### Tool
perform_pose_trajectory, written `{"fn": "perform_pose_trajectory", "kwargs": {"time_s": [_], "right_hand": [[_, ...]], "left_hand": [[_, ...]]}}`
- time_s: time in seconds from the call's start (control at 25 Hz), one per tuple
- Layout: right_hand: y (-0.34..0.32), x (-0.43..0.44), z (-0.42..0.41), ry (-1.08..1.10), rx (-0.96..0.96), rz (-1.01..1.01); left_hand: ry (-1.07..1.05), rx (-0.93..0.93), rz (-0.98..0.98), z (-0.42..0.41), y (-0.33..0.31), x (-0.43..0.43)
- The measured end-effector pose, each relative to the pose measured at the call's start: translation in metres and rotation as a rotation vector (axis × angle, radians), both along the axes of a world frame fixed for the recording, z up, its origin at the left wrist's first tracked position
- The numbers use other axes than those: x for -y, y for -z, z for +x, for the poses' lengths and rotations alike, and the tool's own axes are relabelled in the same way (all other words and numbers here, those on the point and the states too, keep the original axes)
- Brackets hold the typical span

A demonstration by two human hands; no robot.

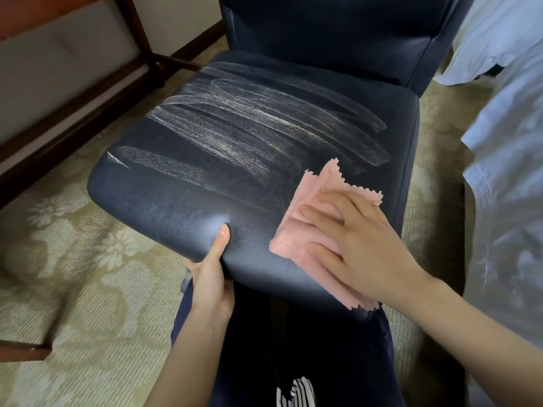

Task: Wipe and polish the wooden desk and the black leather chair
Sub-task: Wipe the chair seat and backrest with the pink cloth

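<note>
The black leather chair (191, 195) occupies the centre of the frame, with its seat tilted toward the camera and its backrest (323, 30) rising to the top edge. Whitish, hazy streaks (249, 127) run in overlapping bands across the upper and middle part of the seat. The lower part of the seat, near the front edge, is darker and shows a soft glare.

A folded pink cloth (293, 242) with zigzag-cut edges lies on the lower right part of the seat and overhangs its front edge. The right hand (361, 242) lies flat on the cloth with fingers straight and slightly spread, pressing it against the leather.

The left hand (211, 277) grips the front edge of the seat at lower centre. Its thumb rests on the top surface, and its fingers pass under the edge and are hidden from view.

Dark trousers (308, 348) fill the space below the seat, and a black-and-white striped garment (295, 392) shows at the bottom edge.

A beige carpet (73, 259) with a pale floral pattern surrounds the chair. A dark wooden frame (137, 33) of leg and rails stands in the upper left. White bedding (505, 160) fills the right edge of the frame.
</note>
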State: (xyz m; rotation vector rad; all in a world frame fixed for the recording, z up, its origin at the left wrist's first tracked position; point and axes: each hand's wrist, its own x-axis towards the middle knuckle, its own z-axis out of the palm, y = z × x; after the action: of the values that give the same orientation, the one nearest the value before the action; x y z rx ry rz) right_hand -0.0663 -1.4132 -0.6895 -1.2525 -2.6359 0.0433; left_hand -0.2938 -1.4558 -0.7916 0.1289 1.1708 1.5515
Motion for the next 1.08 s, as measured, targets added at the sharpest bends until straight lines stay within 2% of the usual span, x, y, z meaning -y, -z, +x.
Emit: {"fn": "perform_pose_trajectory", "kwargs": {"time_s": [0.28, 0.56, 0.64, 0.72, 0.8, 0.92, 1.0, 1.08], "right_hand": [[0.0, -0.062, -0.062, -0.174, -0.097, -0.158], [-0.017, -0.089, -0.106, -0.043, -0.125, -0.256], [-0.025, -0.08, -0.097, 0.011, -0.19, -0.298], [-0.035, -0.075, -0.086, 0.071, -0.339, -0.351], [-0.044, -0.077, -0.072, 0.21, -0.558, -0.465], [-0.056, -0.082, -0.056, 0.385, -0.806, -0.802], [-0.056, -0.08, -0.056, 0.377, -0.81, -1.006], [-0.052, -0.078, -0.062, 0.367, -0.738, -0.999]], "left_hand": [[-0.028, -0.039, -0.018, 0.006, -0.008, 0.003], [-0.126, -0.064, 0.007, 0.011, -0.017, 0.002], [-0.13, -0.064, 0.006, 0.01, -0.017, 0.003], [-0.136, -0.066, 0.01, 0.009, -0.017, 0.002], [-0.117, -0.058, 0.022, 0.011, -0.018, 0.001], [-0.106, -0.049, 0.014, 0.011, -0.018, 0.002], [-0.123, -0.05, 0.006, 0.011, -0.021, 0.002], [-0.126, -0.053, 0.003, 0.014, -0.026, 0.002]]}}
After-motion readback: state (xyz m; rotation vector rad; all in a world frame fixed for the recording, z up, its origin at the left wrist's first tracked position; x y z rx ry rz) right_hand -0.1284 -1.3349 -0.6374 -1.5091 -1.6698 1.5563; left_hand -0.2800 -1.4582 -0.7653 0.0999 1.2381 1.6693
